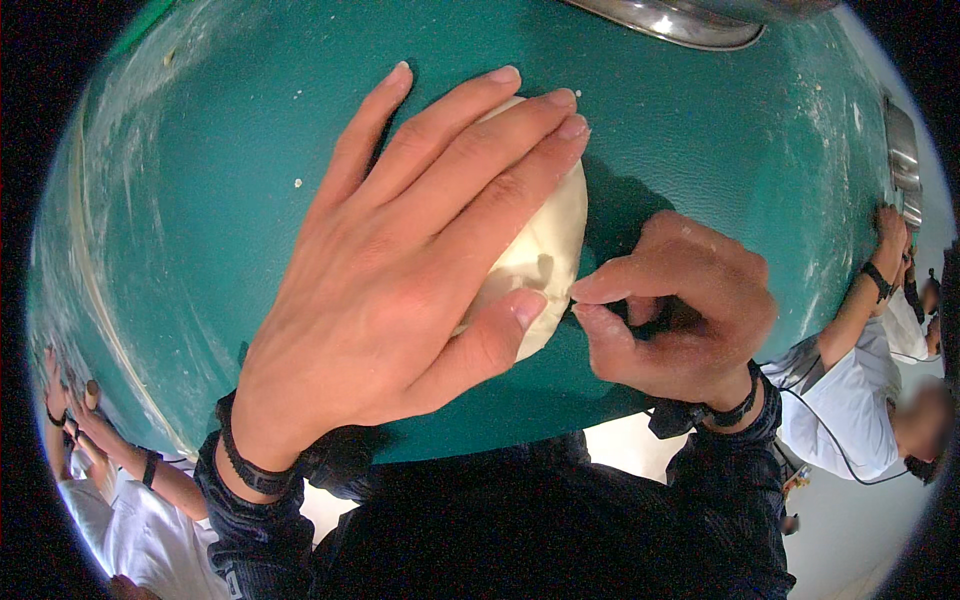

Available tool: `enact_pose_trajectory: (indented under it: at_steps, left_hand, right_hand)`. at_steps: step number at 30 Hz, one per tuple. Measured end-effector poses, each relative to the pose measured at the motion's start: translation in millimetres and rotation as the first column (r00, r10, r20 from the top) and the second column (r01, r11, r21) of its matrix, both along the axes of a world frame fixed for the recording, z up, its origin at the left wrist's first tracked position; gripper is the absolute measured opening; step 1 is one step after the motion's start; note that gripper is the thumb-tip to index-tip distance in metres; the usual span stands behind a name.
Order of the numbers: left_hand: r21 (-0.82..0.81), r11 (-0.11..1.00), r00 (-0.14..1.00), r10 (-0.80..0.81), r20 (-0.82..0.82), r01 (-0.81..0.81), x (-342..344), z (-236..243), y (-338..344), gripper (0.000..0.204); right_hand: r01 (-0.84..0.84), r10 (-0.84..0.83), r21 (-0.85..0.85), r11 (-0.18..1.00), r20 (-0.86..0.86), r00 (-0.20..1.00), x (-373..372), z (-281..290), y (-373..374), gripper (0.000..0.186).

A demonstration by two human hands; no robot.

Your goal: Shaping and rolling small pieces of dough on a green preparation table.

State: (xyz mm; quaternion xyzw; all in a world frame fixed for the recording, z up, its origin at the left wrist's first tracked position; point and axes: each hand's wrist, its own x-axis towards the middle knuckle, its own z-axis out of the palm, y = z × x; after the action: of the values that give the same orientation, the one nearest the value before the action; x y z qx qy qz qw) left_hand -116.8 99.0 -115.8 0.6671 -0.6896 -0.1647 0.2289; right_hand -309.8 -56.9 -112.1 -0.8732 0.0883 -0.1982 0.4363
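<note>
A pale, smooth lump of dough (545, 250) lies on a teal table top (200, 200). My left hand (400, 270) rests flat on top of it, fingers stretched out and pointing to the upper right, thumb pressed against the dough's near side. My right hand (680, 305) sits curled at the dough's right edge, thumb and forefinger pinching the rim of the dough. Most of the dough is hidden under my left palm.
A metal bowl rim (680, 22) shows at the top edge. Flour specks dot the teal surface. A person in white (860, 390) leans on the table at the right, another person's arms (110, 440) reach in at the lower left. A metal fixture (903, 160) is at the far right.
</note>
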Motion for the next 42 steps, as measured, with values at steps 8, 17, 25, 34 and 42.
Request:
enact_pose_trajectory:
  at_steps: [8,17,25,34,42]
  left_hand:
    - [0.009,1.0,1.0,0.004,0.024,-0.004,1.8,-2.5,2.9,0.074]
    - [0.007,1.0,0.999,0.01,0.039,-0.01,-3.9,2.5,-2.6,0.073]
    - [0.04,0.999,0.999,-0.012,0.05,0.01,0.2,4.3,-2.7,0.071]
    - [0.038,0.999,1.0,-0.001,0.03,0.0,-0.9,5.2,-3.0,0.071]
    - [0.026,1.0,1.0,0.002,0.014,-0.002,-0.4,5.4,0.6,0.072]
  right_hand:
    - [0.041,-0.032,0.141,0.989,-0.069,0.997,-1.1,6.4,-1.6,0.013]
    - [0.143,-0.125,0.57,0.809,-0.071,0.99,-15.3,7.2,-23.0,0.017]
    - [0.137,-0.12,0.762,0.633,-0.078,0.99,-14.1,9.8,-27.0,0.023]
    - [0.048,-0.137,0.852,0.521,0.029,0.99,-13.4,5.2,-32.6,0.006]
    - [-0.059,-0.254,0.892,0.448,0.191,0.948,-21.0,9.7,-71.5,0.017]
